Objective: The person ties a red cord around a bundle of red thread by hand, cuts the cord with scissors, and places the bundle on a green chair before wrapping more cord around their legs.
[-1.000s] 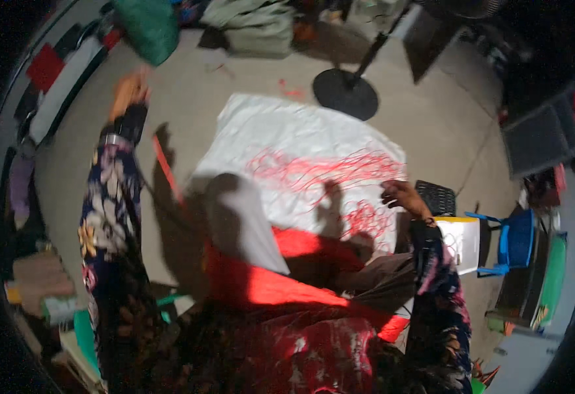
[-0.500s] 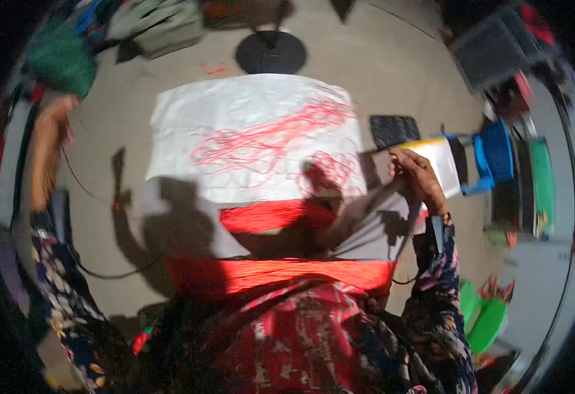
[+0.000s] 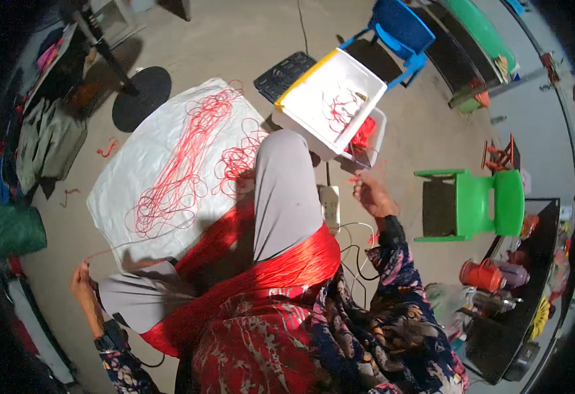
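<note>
Two hands spread wide apart, one strand of red thread (image 3: 113, 249) strung between them. Left hand (image 3: 81, 281) low at the person's left, beside the near corner of the white sheet (image 3: 136, 164), fingers curled in and seemingly pinching the strand's end, though too small and dim to be sure. Right hand (image 3: 369, 195) out to the right, just below the white plastic bin (image 3: 330, 98), fingertips pressed together near a bit of red thread; actual contact hard to confirm.

Long axis of the strand running roughly left to right, rising from the left hand across the sheet's lower edge, then lost behind the grey-clad knees (image 3: 287, 197) and the thick red skein (image 3: 274, 272) draped over the lap. Loose tangle of red thread (image 3: 182, 164) heaped on the sheet, ahead of and between both hands, nearer the left. More red thread inside the bin, nearer the right hand.

Hidden or unclear: the strand's middle stretch behind the legs; whether it reaches the right hand at all; the bin's contents beyond red loops and a red bundle at its near rim. White power strip (image 3: 331, 205) partly covered by the knee. Green plastic chair (image 3: 475, 203) standing well apart to the right.
</note>
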